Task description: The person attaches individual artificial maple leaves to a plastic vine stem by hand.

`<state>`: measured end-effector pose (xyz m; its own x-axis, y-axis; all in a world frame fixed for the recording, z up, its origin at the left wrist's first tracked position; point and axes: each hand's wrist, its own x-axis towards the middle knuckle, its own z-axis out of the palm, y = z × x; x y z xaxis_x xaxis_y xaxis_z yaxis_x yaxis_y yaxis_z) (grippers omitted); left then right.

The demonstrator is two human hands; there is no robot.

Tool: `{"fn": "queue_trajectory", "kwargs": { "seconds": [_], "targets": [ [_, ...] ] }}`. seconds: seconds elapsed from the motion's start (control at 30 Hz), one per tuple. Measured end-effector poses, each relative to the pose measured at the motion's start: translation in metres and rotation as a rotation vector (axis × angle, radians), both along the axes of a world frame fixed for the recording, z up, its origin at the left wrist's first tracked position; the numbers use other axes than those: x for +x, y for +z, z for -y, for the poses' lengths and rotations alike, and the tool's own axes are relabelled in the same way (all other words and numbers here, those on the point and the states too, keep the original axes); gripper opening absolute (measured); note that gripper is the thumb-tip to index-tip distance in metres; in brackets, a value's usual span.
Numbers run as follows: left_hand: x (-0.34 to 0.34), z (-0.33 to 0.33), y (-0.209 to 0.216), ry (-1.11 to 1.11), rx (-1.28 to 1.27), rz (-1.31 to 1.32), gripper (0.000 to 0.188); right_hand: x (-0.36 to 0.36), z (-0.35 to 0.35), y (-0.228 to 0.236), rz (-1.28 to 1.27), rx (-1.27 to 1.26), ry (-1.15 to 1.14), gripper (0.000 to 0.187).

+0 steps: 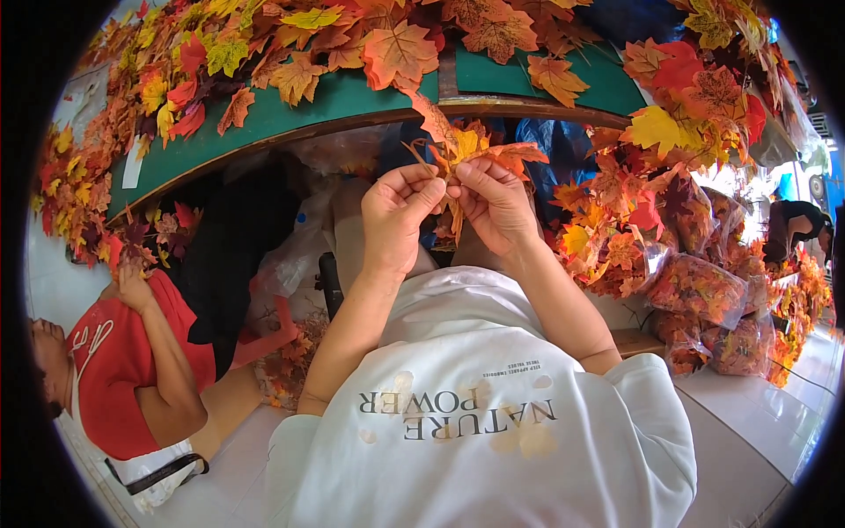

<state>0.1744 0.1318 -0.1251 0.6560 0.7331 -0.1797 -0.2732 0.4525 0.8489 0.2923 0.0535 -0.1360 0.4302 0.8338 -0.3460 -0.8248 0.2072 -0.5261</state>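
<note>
Green felt covers the tabletop [352,101], heaped with orange, red and yellow fake maple leaves [290,44]. Below its edge, clear bags of leaves [704,290] pile up at the right, and a person in a red shirt [114,370] sits at the left. Just under the tabletop's rim, the left hand [396,216] and right hand [493,202] meet, each grip pinched on a small leaf sprig [466,150], fingertips touching.
</note>
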Motion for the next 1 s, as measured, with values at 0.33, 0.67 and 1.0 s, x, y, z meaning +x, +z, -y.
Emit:
{"fn": "queue_trajectory", "kwargs": {
  "seconds": [0.33, 0.67, 1.0],
  "targets": [
    [0.000, 0.002, 0.002, 0.005, -0.003, -0.005, 0.017, -0.002, 0.001, 0.000, 0.008, 0.055, -0.016, 0.005],
    [0.002, 0.004, -0.010, 0.076, 0.074, 0.025, 0.017, -0.008, 0.002, -0.005, 0.057, -0.028, -0.021, 0.005],
    [0.007, 0.005, -0.017, 0.053, 0.094, 0.003, 0.011, -0.014, 0.008, -0.016, 0.322, -0.124, -0.111, 0.014]
  ]
}}
